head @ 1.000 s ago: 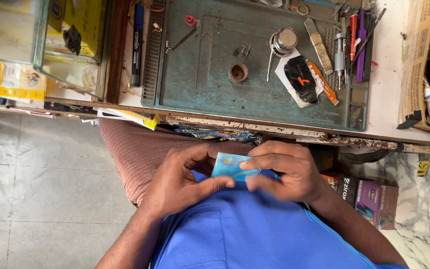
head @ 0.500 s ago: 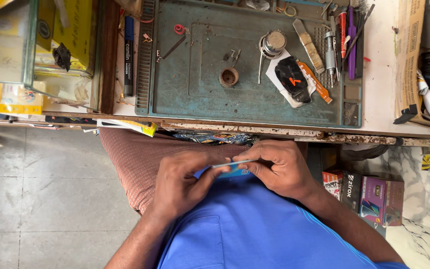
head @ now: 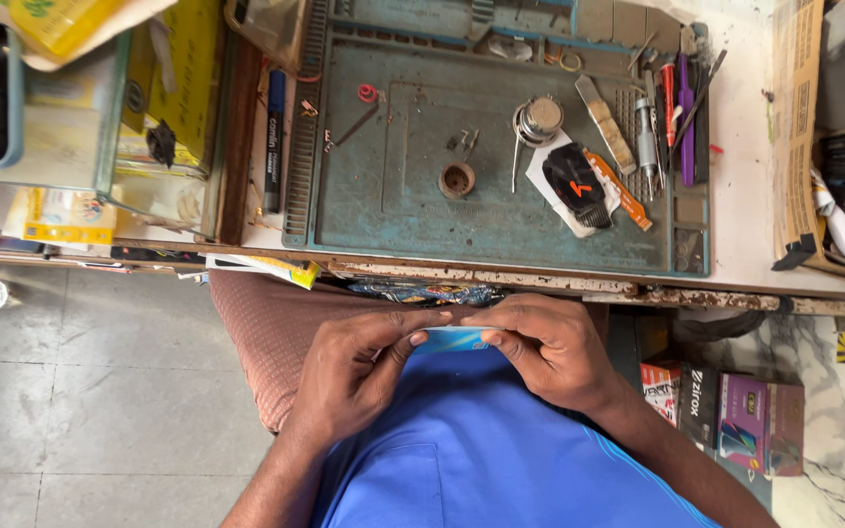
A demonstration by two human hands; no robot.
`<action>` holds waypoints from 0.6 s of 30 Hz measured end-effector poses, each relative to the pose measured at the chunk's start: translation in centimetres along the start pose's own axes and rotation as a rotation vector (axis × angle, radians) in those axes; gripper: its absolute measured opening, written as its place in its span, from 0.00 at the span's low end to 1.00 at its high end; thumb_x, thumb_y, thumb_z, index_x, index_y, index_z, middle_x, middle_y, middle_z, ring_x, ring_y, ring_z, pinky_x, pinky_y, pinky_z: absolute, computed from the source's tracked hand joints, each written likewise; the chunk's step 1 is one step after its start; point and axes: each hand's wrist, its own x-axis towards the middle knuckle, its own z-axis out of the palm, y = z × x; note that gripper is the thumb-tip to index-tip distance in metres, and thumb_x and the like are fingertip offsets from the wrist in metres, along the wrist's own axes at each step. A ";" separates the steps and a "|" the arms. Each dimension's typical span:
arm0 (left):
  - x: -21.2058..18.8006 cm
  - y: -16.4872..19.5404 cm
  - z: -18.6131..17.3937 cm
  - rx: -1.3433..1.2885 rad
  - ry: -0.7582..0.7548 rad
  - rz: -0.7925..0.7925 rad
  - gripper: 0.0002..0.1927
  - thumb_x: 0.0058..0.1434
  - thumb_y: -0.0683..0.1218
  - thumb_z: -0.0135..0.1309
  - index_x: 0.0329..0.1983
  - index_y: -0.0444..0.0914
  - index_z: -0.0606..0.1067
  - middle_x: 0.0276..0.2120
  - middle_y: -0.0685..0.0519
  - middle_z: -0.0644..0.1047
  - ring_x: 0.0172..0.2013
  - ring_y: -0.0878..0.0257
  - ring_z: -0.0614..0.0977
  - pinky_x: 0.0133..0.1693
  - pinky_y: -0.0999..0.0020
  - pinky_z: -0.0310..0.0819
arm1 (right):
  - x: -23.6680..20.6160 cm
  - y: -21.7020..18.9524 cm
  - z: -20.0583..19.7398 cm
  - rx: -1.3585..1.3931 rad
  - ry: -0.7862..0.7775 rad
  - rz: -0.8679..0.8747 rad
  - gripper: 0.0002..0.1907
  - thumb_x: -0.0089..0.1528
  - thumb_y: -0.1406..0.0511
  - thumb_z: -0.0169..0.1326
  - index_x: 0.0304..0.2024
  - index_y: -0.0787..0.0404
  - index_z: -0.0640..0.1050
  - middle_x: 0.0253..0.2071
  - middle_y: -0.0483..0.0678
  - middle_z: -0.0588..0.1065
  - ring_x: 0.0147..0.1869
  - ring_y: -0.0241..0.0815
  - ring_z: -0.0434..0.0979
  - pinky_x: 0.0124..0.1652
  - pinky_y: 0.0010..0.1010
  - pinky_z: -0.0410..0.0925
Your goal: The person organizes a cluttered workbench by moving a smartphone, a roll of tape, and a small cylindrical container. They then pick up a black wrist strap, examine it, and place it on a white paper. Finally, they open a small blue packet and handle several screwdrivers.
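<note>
While seated below workbench [head: 540, 279] — left hand [head: 354, 367], right hand [head: 550, 347] together, pinching small blue card [head: 450, 339].

shirt: a bright blue shirt [head: 481, 460] covers the torso and fills the near middle of the view; plain smooth cloth, with a seam or pocket edge showing as a faint line on the near left.
shirt stripes: thin pale lines run slantwise across the blue cloth on the near right, beside the right forearm.
forearms: both bare from the near edge up to the wrists; no sleeve end in view.
left hand [head: 354, 376]: bare, no ring, no watch, no glove; short nails.
right hand [head: 550, 352]: bare as well, no ring or band at the wrist; short nails.
legwear: reddish-brown cloth [head: 271, 328] with a fine woven pattern over the lap, far left of the shirt.
</note>
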 end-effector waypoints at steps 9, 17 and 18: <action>0.7 0.3 0.3 0.178 -0.045 -0.102 0.15 0.61 0.40 0.57 0.51 0.43 0.84 0.26 0.45 0.82 0.23 0.57 0.82 0.29 0.66 0.74 | -0.3 0.7 -0.7 0.024 0.077 0.002 0.07 0.61 0.71 0.63 0.43 0.63 0.81 0.38 0.48 0.82 0.37 0.34 0.84 0.34 0.23 0.76; 2.2 -2.0 1.8 0.259 -0.122 0.004 0.16 0.62 0.47 0.56 0.53 0.43 0.79 0.41 0.48 0.85 0.35 0.54 0.88 0.37 0.60 0.80 | -2.6 2.5 -2.5 -0.021 0.221 0.108 0.06 0.61 0.72 0.62 0.41 0.65 0.81 0.37 0.49 0.81 0.35 0.35 0.81 0.34 0.24 0.72; 2.5 -2.4 2.3 0.280 -0.156 0.029 0.17 0.63 0.48 0.56 0.55 0.43 0.78 0.42 0.48 0.86 0.36 0.53 0.88 0.40 0.58 0.79 | -2.8 2.9 -2.9 -0.052 0.264 0.046 0.06 0.61 0.72 0.61 0.42 0.65 0.80 0.38 0.49 0.81 0.38 0.37 0.82 0.37 0.25 0.73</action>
